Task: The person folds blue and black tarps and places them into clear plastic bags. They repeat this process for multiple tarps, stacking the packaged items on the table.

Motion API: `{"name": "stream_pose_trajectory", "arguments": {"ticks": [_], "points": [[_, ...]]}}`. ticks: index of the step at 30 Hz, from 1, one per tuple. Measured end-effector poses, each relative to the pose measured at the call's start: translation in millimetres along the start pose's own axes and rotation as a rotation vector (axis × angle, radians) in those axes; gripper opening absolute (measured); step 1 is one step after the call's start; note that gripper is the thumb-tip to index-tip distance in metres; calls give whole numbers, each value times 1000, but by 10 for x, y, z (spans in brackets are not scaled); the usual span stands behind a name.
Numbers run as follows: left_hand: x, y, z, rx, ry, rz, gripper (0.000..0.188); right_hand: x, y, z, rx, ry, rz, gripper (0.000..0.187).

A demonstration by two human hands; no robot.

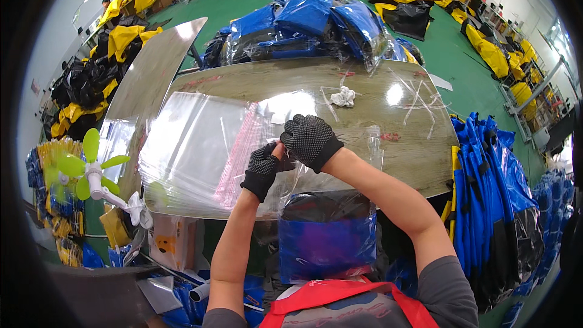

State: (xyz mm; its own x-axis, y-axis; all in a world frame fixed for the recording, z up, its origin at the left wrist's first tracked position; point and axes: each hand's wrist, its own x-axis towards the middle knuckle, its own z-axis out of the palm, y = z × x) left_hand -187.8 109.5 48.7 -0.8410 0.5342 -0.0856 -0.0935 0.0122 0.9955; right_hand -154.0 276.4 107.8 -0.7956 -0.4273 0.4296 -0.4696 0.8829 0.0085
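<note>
My left hand and my right hand meet over the table, both in black gloves with pale dots. Bare fingertips show on the left one. Both hands are closed and pressed together; what lies between their fingers is too small and covered to make out. Just left of them spreads a stack of clear plastic bags with a pink-marked strip along one side. Against my body, below the hands, rests a blue and black folded item in clear plastic wrap.
The wood-grain table carries a crumpled white scrap and loose clear strips. Wrapped blue packages are heaped beyond its far edge. A green-bladed fan stands left. Blue and black pieces hang at the right.
</note>
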Motion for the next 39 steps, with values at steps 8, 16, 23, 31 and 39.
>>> {"name": "stream_pose_trajectory", "arguments": {"ticks": [8, 16, 23, 31, 39], "points": [[-56, 127, -165, -108, -83, -61, 37, -145, 1265, -329, 53, -9, 799, 16], [87, 360, -327, 300, -73, -239, 35, -1396, 1192, -639, 873, 214, 1027, 27], [-241, 525, -232, -480, -61, -282, 43, -1601, 710, -559, 1797, 158, 1082, 43], [-1186, 301, -573, 394, -537, 46, 26, -2435, 82, -718, 583, -273, 276, 36], [-929, 607, 267, 839, -140, 521, 44, -1864, -485, -686, 603, 37, 306, 44]]}}
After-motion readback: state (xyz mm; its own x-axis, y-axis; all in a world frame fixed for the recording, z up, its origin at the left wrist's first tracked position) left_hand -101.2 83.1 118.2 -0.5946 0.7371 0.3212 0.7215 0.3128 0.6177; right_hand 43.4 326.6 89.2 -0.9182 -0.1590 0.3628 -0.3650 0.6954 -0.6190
